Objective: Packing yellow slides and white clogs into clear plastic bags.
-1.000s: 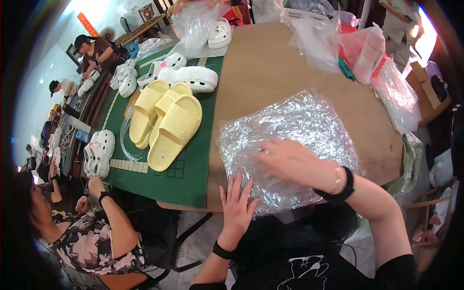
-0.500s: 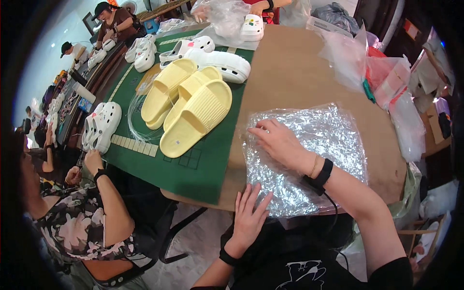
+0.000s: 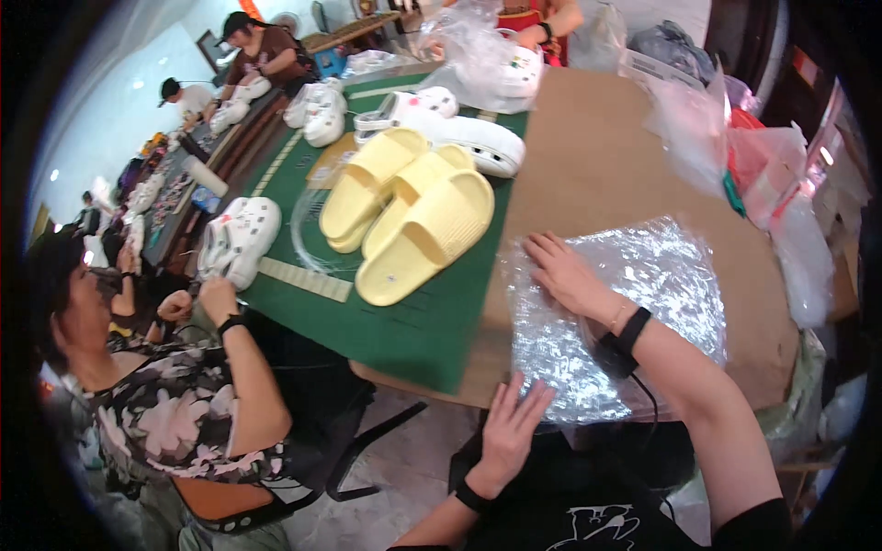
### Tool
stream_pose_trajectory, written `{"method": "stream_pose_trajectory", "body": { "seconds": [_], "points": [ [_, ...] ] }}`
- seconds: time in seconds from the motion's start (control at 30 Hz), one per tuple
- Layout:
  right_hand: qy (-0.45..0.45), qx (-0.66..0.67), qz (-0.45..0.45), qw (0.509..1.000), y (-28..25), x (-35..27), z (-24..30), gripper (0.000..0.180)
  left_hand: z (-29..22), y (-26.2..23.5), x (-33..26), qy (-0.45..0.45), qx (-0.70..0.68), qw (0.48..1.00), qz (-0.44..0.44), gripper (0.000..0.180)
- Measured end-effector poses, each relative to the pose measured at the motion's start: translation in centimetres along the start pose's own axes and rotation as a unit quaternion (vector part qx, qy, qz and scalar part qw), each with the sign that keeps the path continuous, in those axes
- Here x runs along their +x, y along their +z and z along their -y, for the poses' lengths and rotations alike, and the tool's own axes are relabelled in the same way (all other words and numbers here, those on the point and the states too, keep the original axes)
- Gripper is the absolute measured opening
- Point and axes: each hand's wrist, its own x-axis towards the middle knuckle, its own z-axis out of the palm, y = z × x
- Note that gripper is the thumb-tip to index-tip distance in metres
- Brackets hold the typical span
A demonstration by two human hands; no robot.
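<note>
Head view is showing the left hand (image 3: 508,432) and right hand (image 3: 562,272) lying flat and open, holding nothing, pressing the crinkly clear plastic bag (image 3: 614,312) under them, which could slide off the near table (image 3: 597,174) edge.

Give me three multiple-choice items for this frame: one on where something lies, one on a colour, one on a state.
1. Where does the crinkled clear plastic bag lie?
A. on the brown cardboard sheet
B. on the floor
C. on a chair

2. What colour are the foam slide sandals on the green mat?
A. red
B. pale yellow
C. black

3. How is the right hand?
A. clenched around a sandal
B. raised off the table
C. flat, pressing on the bag

Key: 1 A, the bag is spread on the cardboard sheet. 2 B, the sandals are pale yellow. 3 C, its fingers are spread on the bag, while the left hand touches the bag's near edge.
</note>
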Motion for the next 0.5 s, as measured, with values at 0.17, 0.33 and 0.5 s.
{"method": "stream_pose_trajectory", "body": {
  "seconds": [0.17, 0.33, 0.5],
  "points": [
    [0.023, 0.045, 0.039, 0.998, 0.3, 0.0, 0.8, 0.049, 0.4, -1.1, -1.2, 0.001, 0.009, 0.999, 0.039, 0.043],
    [0.049, 0.138, 0.036, 0.989, -0.9, 0.0, -0.1, 0.051, 1.1, -2.5, 1.7, -0.036, -0.085, 0.996, 0.022, 0.043],
    [0.059, 0.213, -0.016, 0.975, -4.6, 0.7, 2.3, 0.044, 4.2, -2.2, 9.7, 0.010, 0.093, 0.994, 0.055, 0.050]
  ]
}}
